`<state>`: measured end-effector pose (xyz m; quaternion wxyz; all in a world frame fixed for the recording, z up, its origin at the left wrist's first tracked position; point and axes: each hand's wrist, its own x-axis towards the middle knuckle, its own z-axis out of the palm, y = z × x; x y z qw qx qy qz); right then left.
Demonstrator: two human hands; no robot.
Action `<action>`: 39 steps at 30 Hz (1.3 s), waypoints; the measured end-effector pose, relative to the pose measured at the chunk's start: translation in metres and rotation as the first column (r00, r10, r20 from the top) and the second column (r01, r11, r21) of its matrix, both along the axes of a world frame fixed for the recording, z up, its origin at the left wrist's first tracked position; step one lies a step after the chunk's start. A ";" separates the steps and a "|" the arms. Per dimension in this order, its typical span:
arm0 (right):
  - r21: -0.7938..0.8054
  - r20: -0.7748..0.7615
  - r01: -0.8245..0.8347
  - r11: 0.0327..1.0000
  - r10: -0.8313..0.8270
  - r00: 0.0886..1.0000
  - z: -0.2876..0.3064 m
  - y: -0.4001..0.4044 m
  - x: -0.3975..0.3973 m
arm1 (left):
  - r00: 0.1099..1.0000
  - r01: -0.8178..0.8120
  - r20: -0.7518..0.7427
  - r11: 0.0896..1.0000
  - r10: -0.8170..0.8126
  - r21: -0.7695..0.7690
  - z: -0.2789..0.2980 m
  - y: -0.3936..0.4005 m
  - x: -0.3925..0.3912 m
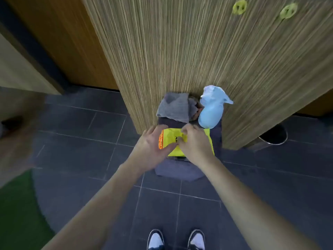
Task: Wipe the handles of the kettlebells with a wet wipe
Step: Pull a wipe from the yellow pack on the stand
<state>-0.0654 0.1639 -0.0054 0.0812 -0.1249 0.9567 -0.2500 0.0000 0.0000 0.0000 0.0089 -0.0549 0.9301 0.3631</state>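
Observation:
A yellow pack of wet wipes (172, 139) with an orange left end lies on a dark stool (178, 172) against a striped wooden wall. My left hand (153, 143) rests on the pack's left end with fingers spread and the thumb on its front. My right hand (193, 141) lies over the pack's middle and right, its fingertips curled and pinching at the top of the pack near the opening. No kettlebell is in view.
A grey cloth (173, 107) and a light blue spray bottle (211, 109) sit at the back of the stool. A black metal bin (273, 135) stands on the dark tiled floor at the right. Green turf (19, 210) lies at the lower left.

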 end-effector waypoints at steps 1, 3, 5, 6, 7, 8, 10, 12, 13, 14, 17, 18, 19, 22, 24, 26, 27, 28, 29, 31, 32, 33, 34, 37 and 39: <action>0.008 0.022 -0.008 1.000 0.008 1.000 -0.013 -0.005 -0.008 | 1.000 0.014 -0.014 1.000 -0.014 -0.009 -0.013 -0.002 -0.011; 0.142 0.061 -0.020 0.990 0.012 0.998 -0.034 -0.014 -0.016 | 0.998 0.058 0.025 0.996 -0.056 -0.065 -0.039 -0.006 -0.023; 0.226 0.053 -0.024 0.974 0.012 0.999 -0.049 -0.021 -0.018 | 0.992 0.099 0.083 0.993 -0.093 -0.072 -0.060 -0.009 -0.028; 0.238 0.025 -0.013 0.971 0.007 1.000 -0.054 -0.023 -0.019 | 0.989 0.111 0.105 0.991 -0.102 -0.077 -0.064 -0.008 -0.028; 0.242 -0.004 0.005 0.970 -0.004 1.000 -0.058 -0.024 -0.021 | 0.988 0.126 0.104 0.988 -0.116 -0.095 -0.071 -0.009 -0.029; 0.241 -0.021 0.014 0.970 -0.009 1.000 -0.059 -0.025 -0.021 | 0.986 0.134 0.113 0.983 -0.120 -0.128 -0.072 -0.008 -0.029; 0.273 -0.027 -0.001 0.962 0.009 1.000 -0.060 -0.029 -0.022 | 0.989 0.111 0.117 0.980 -0.092 -0.165 -0.077 -0.009 -0.032; 0.274 -0.048 -0.031 0.961 0.046 0.998 -0.058 -0.031 -0.023 | 0.990 0.107 0.105 0.978 -0.089 -0.178 -0.077 -0.008 -0.033; 0.271 -0.059 -0.046 0.962 0.064 0.996 -0.057 -0.032 -0.023 | 0.991 0.108 0.096 0.977 -0.092 -0.186 -0.078 -0.008 -0.034; 0.266 -0.059 -0.064 0.962 0.082 0.995 -0.056 -0.031 -0.024 | 0.991 0.107 0.099 0.977 -0.089 -0.187 -0.077 -0.008 -0.033; 0.254 -0.030 -0.082 0.964 0.092 0.995 -0.055 -0.028 -0.025 | 0.990 0.106 0.113 0.976 -0.086 -0.189 -0.077 -0.010 -0.032; 0.247 -0.029 -0.082 0.965 0.092 0.995 -0.054 -0.025 -0.025 | 0.988 0.109 0.127 0.976 -0.086 -0.189 -0.076 -0.010 -0.032; 0.235 -0.031 -0.078 0.969 0.088 0.996 -0.053 -0.021 -0.025 | 0.988 0.111 0.127 0.975 -0.087 -0.190 -0.077 -0.010 -0.031; 0.189 0.014 -0.041 0.981 0.039 0.999 -0.050 -0.003 -0.029 | 0.987 0.112 0.135 0.974 -0.086 -0.195 -0.075 -0.008 -0.030; 0.142 0.056 -0.014 0.990 0.007 0.998 -0.049 0.014 -0.033 | 0.987 0.102 0.140 0.977 -0.076 -0.189 -0.074 -0.007 -0.030; 0.053 0.103 0.046 0.998 -0.051 0.993 -0.047 0.032 -0.036 | 0.986 0.099 0.153 0.977 -0.071 -0.187 -0.073 -0.006 -0.030; 0.001 0.118 0.094 0.996 -0.093 0.989 -0.045 0.040 -0.037 | 0.985 0.102 0.158 0.976 -0.072 -0.191 -0.073 -0.006 -0.031; -0.037 0.133 0.141 0.989 -0.135 0.982 -0.043 0.048 -0.038 | 0.983 0.106 0.171 0.975 -0.073 -0.196 -0.072 -0.006 -0.031; -0.063 0.142 0.177 0.982 -0.166 0.976 -0.041 0.055 -0.039 | 0.981 0.108 0.179 0.973 -0.072 -0.204 -0.071 -0.005 -0.032; -0.093 0.153 0.218 0.971 -0.203 0.967 -0.038 0.065 -0.039 | 0.979 0.096 0.194 0.974 -0.055 -0.207 -0.067 0.000 -0.034; -0.110 0.159 0.236 0.966 -0.217 0.963 -0.037 0.068 -0.040 | 0.982 0.081 0.182 0.977 -0.045 -0.198 -0.065 0.004 -0.035; -0.131 0.165 0.252 0.959 -0.230 0.959 -0.037 0.070 -0.040 | 0.990 0.067 0.138 0.979 -0.041 -0.192 -0.065 0.008 -0.037; -0.147 0.170 0.264 0.953 -0.239 0.956 -0.038 0.070 -0.041 | 0.996 0.061 0.077 0.979 -0.047 -0.193 -0.065 0.012 -0.038; -0.152 0.177 0.273 0.950 -0.246 0.953 -0.038 0.070 -0.041 | 0.998 0.021 -0.056 0.984 -0.031 -0.176 -0.073 0.027 -0.046; -0.156 0.182 0.270 0.950 -0.241 0.953 -0.038 0.070 -0.041 | 0.999 -0.015 -0.048 0.991 0.008 -0.132 -0.076 0.037 -0.054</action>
